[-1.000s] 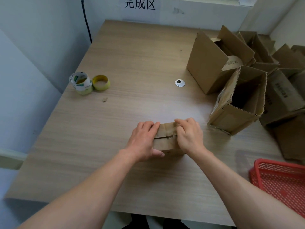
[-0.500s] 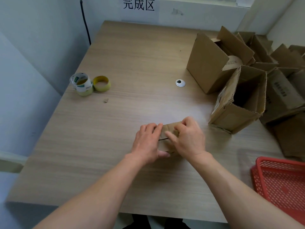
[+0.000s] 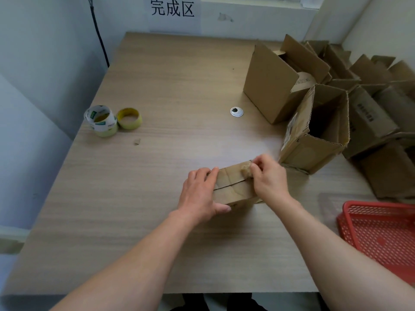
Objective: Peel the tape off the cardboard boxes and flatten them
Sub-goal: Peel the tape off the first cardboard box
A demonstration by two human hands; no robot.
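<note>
While your left hand (image 3: 199,194) grips the left end of the small cardboard box (image 3: 233,189), with fingers over the top and thumb against the near face, that whole end is hidden beneath it. The box sits on the table (image 3: 146,198) just ahead of you, toward the front edge, and a dark seam line crosses its top.

Your right hand (image 3: 269,179) is curled at the box's far right corner, its fingertips pinching a pale, crumpled wad of tape (image 3: 246,170). Your fingers cover the spot where tape and cardboard meet, so I cannot tell whether the wad is attached to the box. Your wrist blocks the box's right side.

To the right stands a tall open box (image 3: 269,86). Nearer you is a second open box (image 3: 307,151), its inside lost in shadow. Behind them a heap of cardboard (image 3: 370,113) runs out of view, and its print is too small to read. A red basket (image 3: 381,234) is cut off at the right edge.

On the left, a white-labelled tape roll (image 3: 101,120) touches a yellow tape roll (image 3: 129,117). The small scrap (image 3: 137,141) near them is too small to identify.
</note>
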